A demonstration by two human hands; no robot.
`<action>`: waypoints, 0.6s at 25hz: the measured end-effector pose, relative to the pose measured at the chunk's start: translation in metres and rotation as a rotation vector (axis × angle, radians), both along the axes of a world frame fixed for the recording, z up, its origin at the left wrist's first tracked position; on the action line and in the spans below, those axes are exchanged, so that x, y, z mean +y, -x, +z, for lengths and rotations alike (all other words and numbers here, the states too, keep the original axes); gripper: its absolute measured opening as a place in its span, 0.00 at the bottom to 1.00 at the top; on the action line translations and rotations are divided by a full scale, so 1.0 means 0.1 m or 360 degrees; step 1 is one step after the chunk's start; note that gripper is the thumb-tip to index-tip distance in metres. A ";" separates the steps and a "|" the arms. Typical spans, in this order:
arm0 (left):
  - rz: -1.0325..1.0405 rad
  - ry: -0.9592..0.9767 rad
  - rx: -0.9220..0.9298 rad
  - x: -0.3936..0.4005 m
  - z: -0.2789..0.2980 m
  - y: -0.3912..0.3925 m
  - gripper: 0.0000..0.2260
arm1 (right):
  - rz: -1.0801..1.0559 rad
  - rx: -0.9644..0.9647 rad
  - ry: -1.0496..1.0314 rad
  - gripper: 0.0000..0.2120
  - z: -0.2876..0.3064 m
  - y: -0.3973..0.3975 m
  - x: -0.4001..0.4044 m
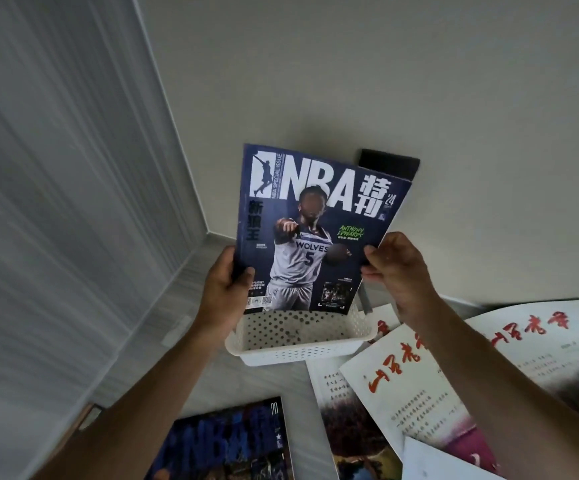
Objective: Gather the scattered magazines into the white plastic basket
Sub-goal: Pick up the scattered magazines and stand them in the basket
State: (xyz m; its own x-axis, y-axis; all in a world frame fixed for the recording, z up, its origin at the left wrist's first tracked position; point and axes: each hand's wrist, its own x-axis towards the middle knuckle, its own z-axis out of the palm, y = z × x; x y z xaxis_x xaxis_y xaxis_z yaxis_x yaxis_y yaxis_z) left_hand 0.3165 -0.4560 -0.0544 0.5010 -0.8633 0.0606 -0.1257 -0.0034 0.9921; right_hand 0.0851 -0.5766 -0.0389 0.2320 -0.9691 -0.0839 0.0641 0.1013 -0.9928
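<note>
Navy NBA magazine standing upright over the white plastic basket, lower edge dipping inside. Left hand gripping its left edge, right hand pinching its right edge. Lying scattered nearby: white red-lettered magazines and another blue magazine.

Both arms extended — left hand, right hand gripping magazine edges.

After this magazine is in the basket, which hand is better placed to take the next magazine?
Probably the right hand: most remaining magazines, such as the white magazine with red script, lie on its side, right of the white basket. The left hand has only the blue magazine nearby.
</note>
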 end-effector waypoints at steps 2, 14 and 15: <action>0.0277 -0.0288 -0.0605 -0.15 -0.07 -0.07 0.09 | -0.0081 0.0224 0.0079 0.12 0.05 -0.19 -0.02; 0.0227 -0.0579 -0.0625 -0.50 -0.40 -0.13 0.10 | -0.0293 0.0419 -0.0066 0.11 -0.34 -0.16 -0.10; 0.0156 -0.0624 -0.0696 -0.52 -0.44 -0.12 0.13 | -0.0268 0.0475 -0.0118 0.13 -0.40 -0.11 -0.10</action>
State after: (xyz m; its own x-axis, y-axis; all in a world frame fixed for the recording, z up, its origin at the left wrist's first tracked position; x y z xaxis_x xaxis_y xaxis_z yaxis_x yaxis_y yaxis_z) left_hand 0.3284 -0.5081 -0.0979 0.5798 -0.8140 -0.0347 -0.5028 -0.3911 0.7709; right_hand 0.0963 -0.5870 -0.0788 0.0239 -0.9804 -0.1957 -0.2062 0.1867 -0.9605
